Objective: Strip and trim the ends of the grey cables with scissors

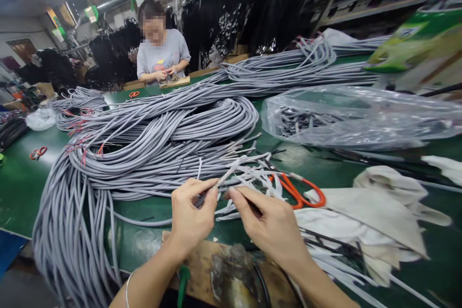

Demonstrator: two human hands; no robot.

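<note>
My left hand (193,214) is closed around the end of a grey cable. A braided, stripped cable end (225,176) sticks out past its thumb and forefinger, pointing up and right. Just to the right, my right hand (269,224) is pinched with thumb against fingers; whatever lies between them is too small to make out. The fingertips of both hands are close together but apart. Behind them lie white strips (249,175) and orange-handled scissors (314,193). A large bundle of grey cables (162,142) spreads across the green table (144,245), to the left and beyond.
Below my hands is a wooden board (202,269) with a dark, crusted lump (236,276). At right lie pale gloves (382,207) and a clear plastic bag (364,115) of short dark pieces. Two more orange scissors lie farther left. Across the table a person (162,55) works with both hands.
</note>
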